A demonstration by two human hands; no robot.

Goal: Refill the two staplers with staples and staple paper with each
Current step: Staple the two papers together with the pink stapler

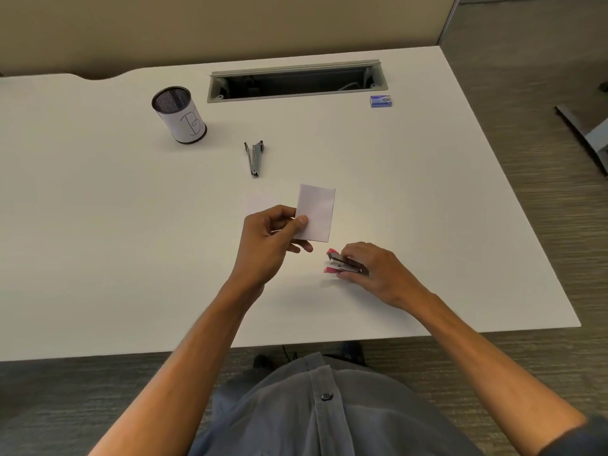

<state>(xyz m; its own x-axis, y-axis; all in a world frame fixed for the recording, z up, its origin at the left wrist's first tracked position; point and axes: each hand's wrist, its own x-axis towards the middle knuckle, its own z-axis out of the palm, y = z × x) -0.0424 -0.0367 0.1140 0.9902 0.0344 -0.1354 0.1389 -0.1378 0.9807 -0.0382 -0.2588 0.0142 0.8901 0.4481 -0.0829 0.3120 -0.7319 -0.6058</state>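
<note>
White table (98, 225) carries all items. Mesh cup (179, 115) stands far left. Left hand (269, 238) pinches a folded paper (317, 213) above the table centre. Right hand (368, 268) grips the red stapler (342, 263) on the table — near edge. Grey stapler (255, 158) lies beyond the paper; staple box (380, 101) — far right.

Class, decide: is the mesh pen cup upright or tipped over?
Upright: the mesh pen cup stands on its base on the desk, open mouth facing up.

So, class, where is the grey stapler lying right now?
In the head view, the grey stapler lies mid-desk, untouched, between the mesh cup and the held paper.
</note>
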